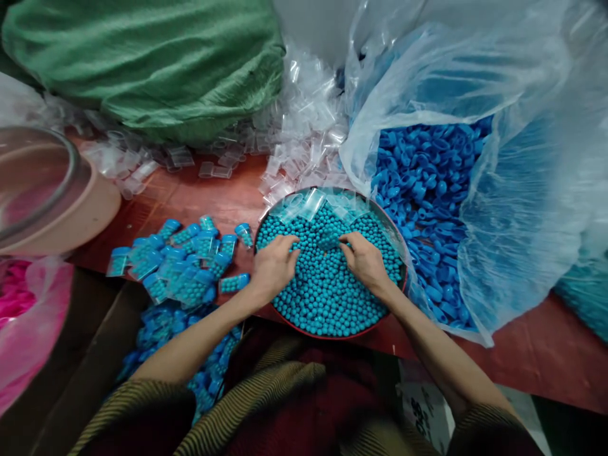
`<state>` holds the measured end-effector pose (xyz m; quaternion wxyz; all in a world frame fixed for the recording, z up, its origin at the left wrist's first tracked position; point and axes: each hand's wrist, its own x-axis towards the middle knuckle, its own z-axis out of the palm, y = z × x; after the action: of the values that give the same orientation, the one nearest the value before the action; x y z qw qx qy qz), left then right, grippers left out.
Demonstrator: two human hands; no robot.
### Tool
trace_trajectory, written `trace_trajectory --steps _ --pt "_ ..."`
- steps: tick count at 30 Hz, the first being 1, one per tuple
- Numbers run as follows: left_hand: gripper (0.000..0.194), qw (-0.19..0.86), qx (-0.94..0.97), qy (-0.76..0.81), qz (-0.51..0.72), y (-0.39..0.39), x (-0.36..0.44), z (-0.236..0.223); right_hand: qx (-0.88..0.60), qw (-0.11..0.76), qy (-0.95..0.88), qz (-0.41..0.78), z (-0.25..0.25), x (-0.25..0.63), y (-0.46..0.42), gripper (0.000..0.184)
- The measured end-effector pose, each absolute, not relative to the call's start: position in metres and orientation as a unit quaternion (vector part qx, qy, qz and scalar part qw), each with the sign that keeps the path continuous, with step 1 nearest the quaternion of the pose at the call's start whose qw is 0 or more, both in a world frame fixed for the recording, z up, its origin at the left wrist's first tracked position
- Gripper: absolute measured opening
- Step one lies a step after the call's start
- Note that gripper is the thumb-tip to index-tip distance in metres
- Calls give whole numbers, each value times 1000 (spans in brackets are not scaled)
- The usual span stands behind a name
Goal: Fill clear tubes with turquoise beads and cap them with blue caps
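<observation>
A round red-rimmed tray (pixel 327 337) holds a deep layer of small turquoise balls (pixel 327 304). My right hand (pixel 365 261) pinches a small clear plastic container (pixel 329 239) filled with these balls, just above the layer. At the tray's left side, my left hand (pixel 276 265) hovers over the balls, its thumb and forefinger apart with nothing visible between them. Several empty clear containers (pixel 311 204) lie on the balls at the tray's far side. Left of the tray sits a heap of filled containers with blue caps (pixel 185 263).
A clear plastic bag (pixel 513 234) of blue caps (pixel 427 171) lies open at right. Empty clear containers (pixel 308 114) are piled behind the tray, beside a green cloth bundle (pixel 166 63). A pale basin (pixel 95 209) stands at left on the red table (pixel 190 187). More filled containers (pixel 209 380) lie below the table edge.
</observation>
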<state>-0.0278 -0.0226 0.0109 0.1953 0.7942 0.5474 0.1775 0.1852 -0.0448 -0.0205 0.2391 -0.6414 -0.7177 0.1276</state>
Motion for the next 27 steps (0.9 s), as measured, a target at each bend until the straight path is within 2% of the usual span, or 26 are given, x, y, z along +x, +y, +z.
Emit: trace_trajectory --steps 3,7,10,13,16,20,24,27 --pt "30 234 812 515 144 -15 17 1 -645 236 -715 130 -18 193 -39 21" --pt "31 250 807 518 130 1 43 -10 -674 316 -664 73 -10 245 -33 22" --pt "27 243 808 523 125 6 47 -14 -756 351 -552 7 -9 309 -20 24" --pt "23 230 816 519 111 6 49 -17 -812 304 -486 113 -17 352 0 26" --pt "21 222 823 511 113 6 49 -21 -798 296 -493 181 -29 352 19 31" --pt "20 245 820 502 124 8 48 -26 -764 327 -515 208 -37 329 28 30" --pt "23 270 808 509 124 7 46 -28 -715 413 -545 144 -30 318 17 26" --pt "24 278 803 512 128 6 47 -27 -653 430 -616 95 -22 303 6 20"
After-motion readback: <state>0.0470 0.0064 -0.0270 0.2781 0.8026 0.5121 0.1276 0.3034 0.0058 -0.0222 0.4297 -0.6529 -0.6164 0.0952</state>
